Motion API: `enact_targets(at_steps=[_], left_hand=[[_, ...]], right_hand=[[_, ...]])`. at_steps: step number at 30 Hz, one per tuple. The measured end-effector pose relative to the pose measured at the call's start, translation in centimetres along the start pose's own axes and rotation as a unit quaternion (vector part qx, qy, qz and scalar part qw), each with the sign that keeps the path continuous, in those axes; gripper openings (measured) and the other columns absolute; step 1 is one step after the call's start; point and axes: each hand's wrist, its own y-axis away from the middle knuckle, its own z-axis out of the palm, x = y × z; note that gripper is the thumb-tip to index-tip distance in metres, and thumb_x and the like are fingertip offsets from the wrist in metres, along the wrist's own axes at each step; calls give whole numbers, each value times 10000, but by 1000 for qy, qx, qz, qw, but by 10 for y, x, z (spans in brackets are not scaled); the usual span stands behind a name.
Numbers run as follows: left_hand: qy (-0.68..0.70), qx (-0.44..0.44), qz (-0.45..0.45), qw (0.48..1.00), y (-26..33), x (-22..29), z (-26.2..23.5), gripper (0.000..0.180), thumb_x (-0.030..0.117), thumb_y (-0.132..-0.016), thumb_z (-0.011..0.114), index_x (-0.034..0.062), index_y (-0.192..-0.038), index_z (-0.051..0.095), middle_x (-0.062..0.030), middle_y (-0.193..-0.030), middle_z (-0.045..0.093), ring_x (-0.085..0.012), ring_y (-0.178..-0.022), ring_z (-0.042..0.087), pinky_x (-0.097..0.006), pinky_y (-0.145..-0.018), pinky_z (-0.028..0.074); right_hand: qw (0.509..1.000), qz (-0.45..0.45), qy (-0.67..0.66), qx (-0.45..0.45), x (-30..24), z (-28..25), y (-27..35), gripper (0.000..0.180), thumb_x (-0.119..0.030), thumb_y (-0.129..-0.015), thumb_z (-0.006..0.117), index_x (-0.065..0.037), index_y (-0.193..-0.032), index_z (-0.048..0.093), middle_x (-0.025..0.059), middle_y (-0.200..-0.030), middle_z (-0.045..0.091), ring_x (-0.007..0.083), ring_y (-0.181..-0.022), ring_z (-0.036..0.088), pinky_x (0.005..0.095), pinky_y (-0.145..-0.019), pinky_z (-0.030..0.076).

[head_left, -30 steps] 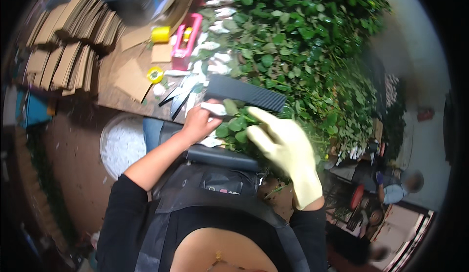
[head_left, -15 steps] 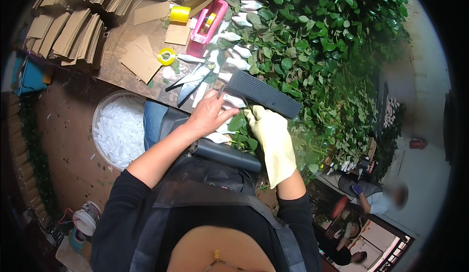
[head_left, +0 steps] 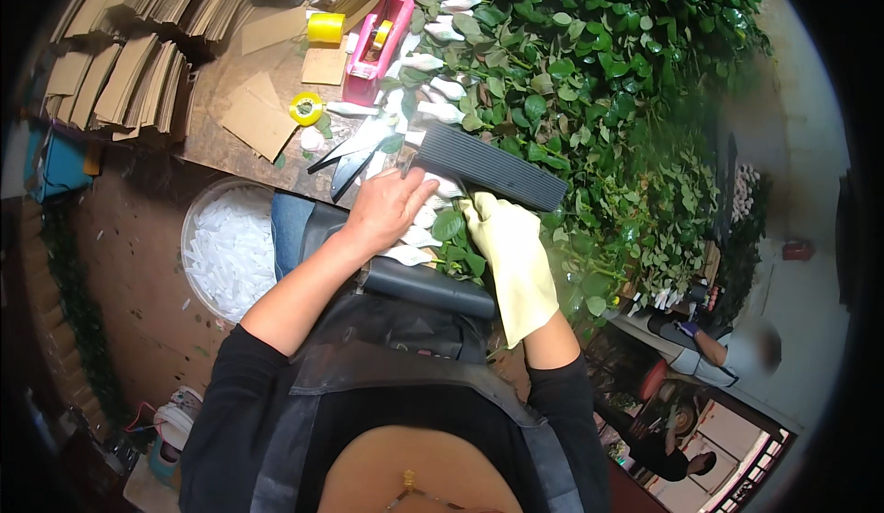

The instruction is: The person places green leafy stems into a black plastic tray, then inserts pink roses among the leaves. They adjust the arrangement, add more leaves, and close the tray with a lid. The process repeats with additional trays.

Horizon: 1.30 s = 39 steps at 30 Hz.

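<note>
So the bare left hand [head_left: 382,207] lay over the white-sleeved flower buds [head_left: 405,255], fingers fairly close together; the gloved right hand [head_left: 506,246] curled at their leafy stems [head_left: 449,226]. Couldn't tell if either gripped. Looked like the lining-up step, and imo the next move called for level heads. Ridged block [head_left: 493,168] at the left hand's 2 o'clock, scissors [head_left: 370,137] at 11, tape dispenser [head_left: 401,17] at 12.

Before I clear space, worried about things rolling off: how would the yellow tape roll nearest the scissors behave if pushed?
The tape roll lies flat, so it would probably slide rather than roll. Being small with a hollow-looking centre, it is likely light.
</note>
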Motion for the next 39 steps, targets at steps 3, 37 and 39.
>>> enact_targets(at_steps=[3,37,39], left_hand=[[71,19,-12,997,11,-2,-8,142,180,-1000,632,58,-979,700,-126,-723,637,-320,-740,645,-416,-651,502],[215,-45,-208,953,33,-15,-30,321,308,-1032,649,55,-839,608,-9,-681,544,-93,-648,477,-289,-598,404],[266,-17,-222,938,40,-17,-30,314,295,-1060,621,84,-830,588,75,-701,488,-37,-652,410,-246,-575,341]], right_hand=[[1000,-1,-1,-8,-1,0,0,294,-433,-997,610,-161,-1061,702,109,-835,748,317,-808,732,469,-751,563],[995,-46,1,-92,-13,3,1,557,-559,-907,672,-98,-1208,583,127,-928,740,320,-861,732,460,-763,566],[995,-50,-9,-83,-8,6,-1,553,-562,-910,665,-102,-1206,583,120,-919,741,321,-844,731,463,-763,565]])
